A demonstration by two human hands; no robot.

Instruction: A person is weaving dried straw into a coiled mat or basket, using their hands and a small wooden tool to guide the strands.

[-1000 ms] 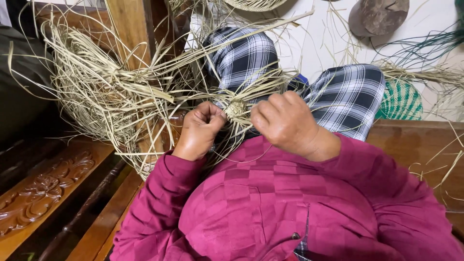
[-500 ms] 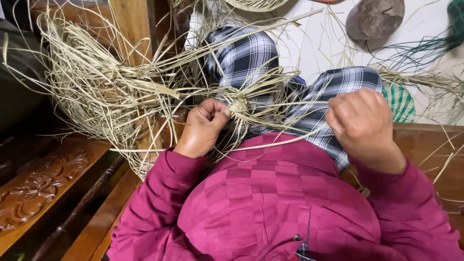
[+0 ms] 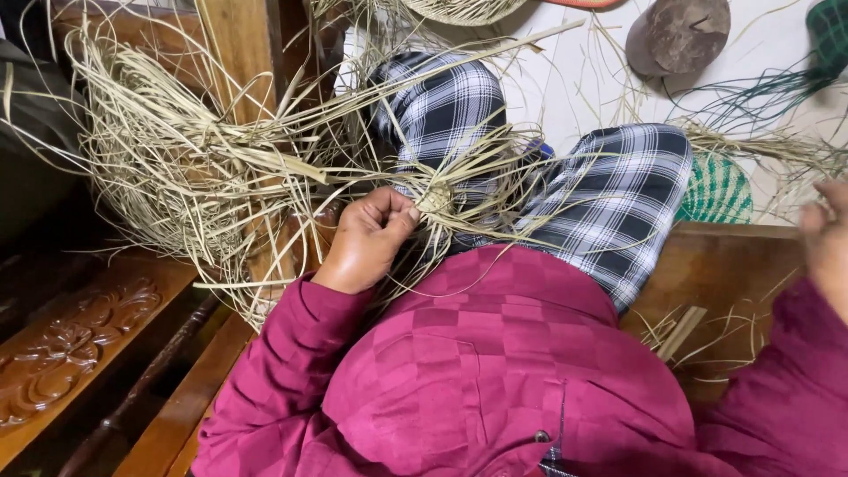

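My left hand (image 3: 367,237) is closed on a small woven knot of pale straw (image 3: 435,198) above my lap, pinching it between thumb and fingers. Many long loose straw strands (image 3: 190,172) fan out from the knot to the left and over my checked trousers (image 3: 618,199). My right hand (image 3: 830,243) is far out at the right edge, blurred, apparently drawing a thin straw strand (image 3: 618,225) sideways from the knot; the grip itself is not clear.
I sit on a wooden bench (image 3: 724,265) with a carved wooden panel (image 3: 62,353) at lower left and a wooden post (image 3: 234,53) behind the straw. A green woven basket (image 3: 717,190), a dark round object (image 3: 678,34) and green strands (image 3: 760,93) lie on the pale floor.
My right hand has swept from beside the left hand far out to the right, drawing a strand sideways. The left hand has stayed on the knot.
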